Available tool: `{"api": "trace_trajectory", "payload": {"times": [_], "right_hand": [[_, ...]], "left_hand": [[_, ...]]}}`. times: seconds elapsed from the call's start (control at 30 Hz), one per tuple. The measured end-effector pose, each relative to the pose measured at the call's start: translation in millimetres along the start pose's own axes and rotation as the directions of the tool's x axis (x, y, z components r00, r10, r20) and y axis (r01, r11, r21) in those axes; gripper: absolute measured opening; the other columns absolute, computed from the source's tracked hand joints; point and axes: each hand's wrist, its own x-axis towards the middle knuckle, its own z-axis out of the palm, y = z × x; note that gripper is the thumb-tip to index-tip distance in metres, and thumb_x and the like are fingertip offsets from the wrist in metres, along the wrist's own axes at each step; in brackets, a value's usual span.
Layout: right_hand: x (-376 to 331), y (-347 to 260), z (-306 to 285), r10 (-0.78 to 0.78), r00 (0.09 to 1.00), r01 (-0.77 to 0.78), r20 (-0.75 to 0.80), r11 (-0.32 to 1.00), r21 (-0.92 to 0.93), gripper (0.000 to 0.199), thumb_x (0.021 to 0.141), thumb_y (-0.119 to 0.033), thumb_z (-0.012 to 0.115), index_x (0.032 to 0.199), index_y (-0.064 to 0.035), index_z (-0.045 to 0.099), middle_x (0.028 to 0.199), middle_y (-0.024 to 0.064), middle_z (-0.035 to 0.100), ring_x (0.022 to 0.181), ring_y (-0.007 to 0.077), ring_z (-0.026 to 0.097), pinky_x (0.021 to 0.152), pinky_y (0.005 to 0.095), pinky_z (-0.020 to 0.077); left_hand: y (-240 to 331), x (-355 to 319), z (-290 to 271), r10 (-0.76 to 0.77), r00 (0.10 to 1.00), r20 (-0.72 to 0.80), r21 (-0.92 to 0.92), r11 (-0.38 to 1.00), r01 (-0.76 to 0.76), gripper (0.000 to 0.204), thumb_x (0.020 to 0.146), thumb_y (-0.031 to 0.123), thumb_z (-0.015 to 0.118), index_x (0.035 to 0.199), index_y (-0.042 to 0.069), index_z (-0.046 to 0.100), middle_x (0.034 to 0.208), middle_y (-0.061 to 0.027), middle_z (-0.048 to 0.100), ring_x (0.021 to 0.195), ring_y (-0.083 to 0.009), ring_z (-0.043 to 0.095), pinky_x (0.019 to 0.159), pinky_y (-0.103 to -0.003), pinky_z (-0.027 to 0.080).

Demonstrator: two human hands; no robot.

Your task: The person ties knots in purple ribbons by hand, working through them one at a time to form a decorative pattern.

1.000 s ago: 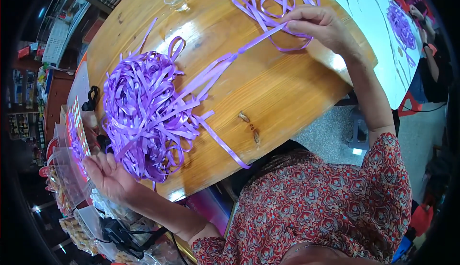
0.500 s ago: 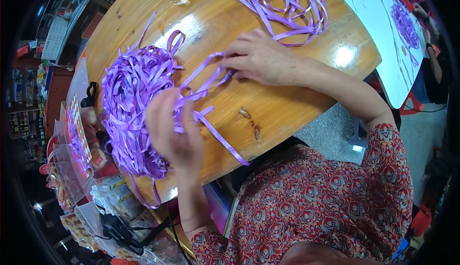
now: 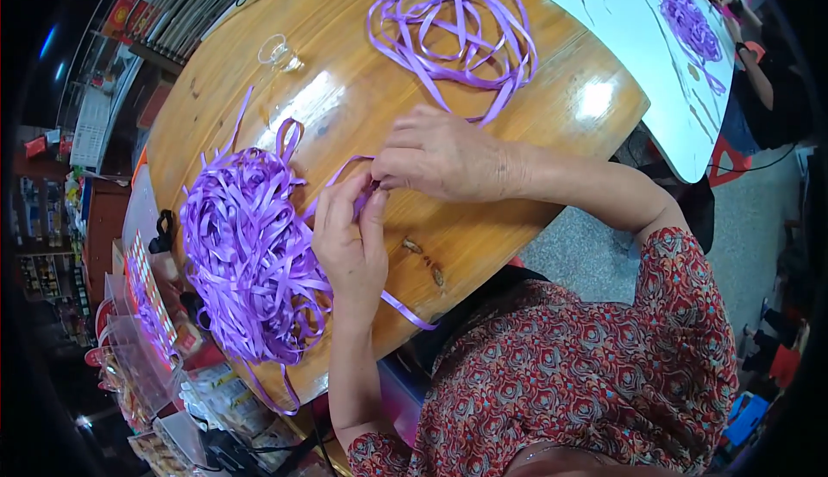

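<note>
A big tangled heap of purple ribbon (image 3: 246, 253) lies on the left of the wooden table (image 3: 345, 80). My left hand (image 3: 352, 234) is beside the heap, its thumb and fingertips closed in a pinch on a strand of the ribbon. Against those fingertips, my right hand (image 3: 437, 156) also pinches the ribbon, fingers curled over it. A strand loops from the heap up to the right hand, and a ribbon end (image 3: 407, 310) trails below my left hand toward the table edge. The spot between the fingertips is mostly hidden.
A looser coil of purple ribbon (image 3: 453, 28) lies at the table's far side. A small clear cup (image 3: 280, 53) sits near the far left. Beyond the right edge stands a white marbled table (image 3: 617, 37) with more purple ribbon (image 3: 690, 24) and a person near it. Packaged goods (image 3: 211, 373) crowd the lower left.
My left hand has moved from the heap's edge up and right to meet the right hand. My right hand has come down and left. The view has shifted slightly.
</note>
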Motion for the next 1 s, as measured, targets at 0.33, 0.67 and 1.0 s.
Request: {"api": "trace_trajectory", "payload": {"times": [0.33,0.67,1.0], "right_hand": [[-1.8,-11.2,-18.6,0.028,0.990,0.017,-0.135,0.946,0.322,0.016,0.075,-0.002,0.068,0.089,-0.0045,0.062,0.083,0.0077,0.059,0.078,0.0239,0.057,0.066,0.0338,0.0454],[-52.1,20.9,-94.8,0.225,0.970,-0.214,-0.090,0.969,0.120,0.017,0.073,0.004,0.065,0.088,-0.0034,0.064,0.085,0.0062,0.061,0.082,0.0196,0.058,0.072,0.0298,0.0459],[-127.8,69.7,-156.3,0.511,0.833,-0.493,-0.212,0.860,0.134,0.011,0.086,0.006,0.055,0.094,0.0012,0.060,0.090,0.0041,0.058,0.089,0.0118,0.055,0.082,0.0235,0.0415]], "left_hand": [[20.3,3.7,-9.8,0.180,0.983,0.027,0.244,0.953,-0.181,0.017,0.072,0.000,0.070,0.088,0.002,0.064,0.074,-0.0100,0.055,0.068,-0.0239,0.054,0.062,-0.033,0.042],[14.9,-26.3,-87.2,0.153,0.988,-0.020,0.418,0.899,-0.131,0.016,0.070,-0.004,0.066,0.084,0.003,0.063,0.076,-0.0085,0.058,0.069,-0.0223,0.055,0.063,-0.031,0.041],[20.1,-52.6,-143.6,0.103,0.988,-0.118,0.565,0.825,-0.019,0.014,0.076,-0.006,0.065,0.088,0.000,0.063,0.077,-0.0066,0.058,0.062,-0.0128,0.051,0.059,-0.024,0.042]]}}
